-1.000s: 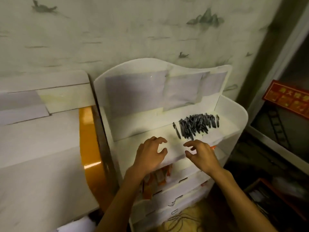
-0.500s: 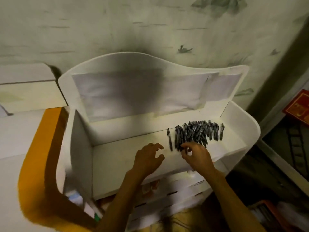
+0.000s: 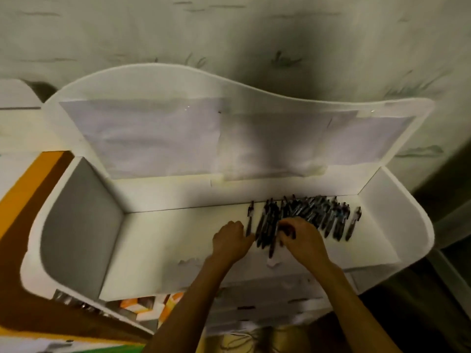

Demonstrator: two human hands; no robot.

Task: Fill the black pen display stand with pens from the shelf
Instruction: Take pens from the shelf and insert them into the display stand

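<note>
The white shelf fills the view, its back panel at twelve o'clock. The pens lie in a dark row on its right half, long axes running roughly twelve to six. The right hand sits at the row's six o'clock edge, nearer, fingers curled onto pens; whether any is pinched I cannot tell. The left hand, fingers bent, touches the row's nine o'clock end. No black stand shows.
</note>
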